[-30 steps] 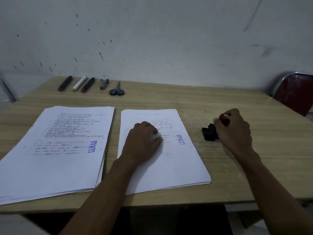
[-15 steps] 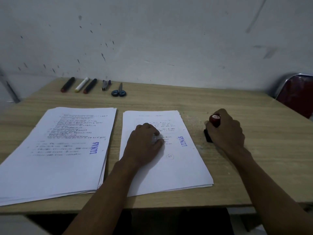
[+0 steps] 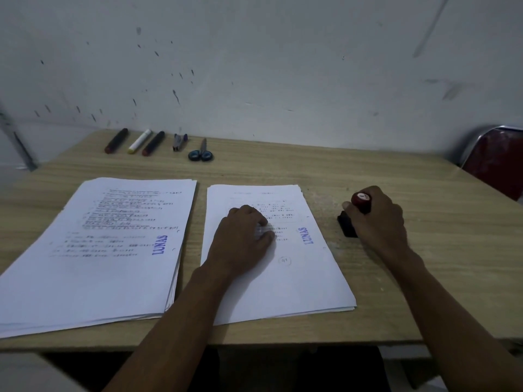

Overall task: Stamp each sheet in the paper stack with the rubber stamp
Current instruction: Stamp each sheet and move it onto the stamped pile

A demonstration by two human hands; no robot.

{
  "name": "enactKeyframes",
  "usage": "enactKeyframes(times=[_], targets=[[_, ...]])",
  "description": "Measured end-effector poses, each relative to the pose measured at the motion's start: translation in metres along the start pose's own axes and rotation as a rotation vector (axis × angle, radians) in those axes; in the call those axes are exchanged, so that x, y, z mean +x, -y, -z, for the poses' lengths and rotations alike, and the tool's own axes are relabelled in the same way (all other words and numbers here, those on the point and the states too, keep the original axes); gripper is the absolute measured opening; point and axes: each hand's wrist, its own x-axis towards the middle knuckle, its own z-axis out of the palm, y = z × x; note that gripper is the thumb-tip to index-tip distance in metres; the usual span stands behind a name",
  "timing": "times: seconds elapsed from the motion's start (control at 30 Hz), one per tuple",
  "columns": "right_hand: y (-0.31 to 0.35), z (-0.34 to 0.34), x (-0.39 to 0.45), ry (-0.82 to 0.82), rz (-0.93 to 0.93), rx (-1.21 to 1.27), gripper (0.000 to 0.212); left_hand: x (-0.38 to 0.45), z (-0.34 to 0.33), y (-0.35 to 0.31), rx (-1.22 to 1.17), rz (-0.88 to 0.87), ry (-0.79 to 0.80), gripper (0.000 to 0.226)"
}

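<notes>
Two paper stacks lie side by side on the wooden table (image 3: 396,292). The left stack (image 3: 93,278) has a blue "LUNAS" stamp mark on its top sheet. The right stack (image 3: 297,284) bears the same mark near its right edge. My left hand (image 3: 243,239) rests on the middle of the right stack, fingers loosely bent, fingertips pressing the top sheet. My right hand (image 3: 376,222) grips the rubber stamp (image 3: 361,200) by its red knob. The stamp's black base stands on the table just right of that stack.
Three markers (image 3: 138,141), a small dark clip-like tool (image 3: 179,141) and blue-handled scissors (image 3: 201,154) lie along the table's far edge by the wall. A red chair (image 3: 498,162) stands at the far right corner.
My right hand has shifted a little toward the right stack and brought the stamp from tilted to upright, base down on the table. My left hand has stayed on the sheet.
</notes>
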Motion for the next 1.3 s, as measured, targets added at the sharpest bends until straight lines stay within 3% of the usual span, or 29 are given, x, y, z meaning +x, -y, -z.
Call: enactKeyframes(times=[0.47, 0.8, 1.07, 1.17, 1.23, 1.3], targets=[[-0.004, -0.005, 0.001, 0.024, 0.087, 0.054, 0.02, 0.001, 0.0, 0.0, -0.009, -0.004, 0.013, 0.032], [-0.008, -0.001, -0.004, 0.04, 0.066, 0.055, 0.053, 0.001, -0.003, 0.0, -0.015, -0.003, -0.008, 0.023], [-0.001, 0.005, -0.012, -0.016, -0.061, -0.001, 0.072, 0.001, -0.001, -0.001, -0.015, -0.007, -0.011, 0.027], [0.006, 0.008, -0.031, -0.041, -0.114, -0.042, 0.054, 0.001, -0.002, -0.001, -0.025, 0.008, -0.009, 0.027], [0.011, 0.007, -0.045, 0.004, -0.105, -0.069, 0.035, 0.001, -0.002, -0.001, -0.031, 0.015, -0.002, 0.028], [0.015, 0.004, -0.059, 0.075, -0.062, -0.098, 0.029, 0.001, -0.001, -0.001, -0.026, 0.018, 0.006, 0.03]])
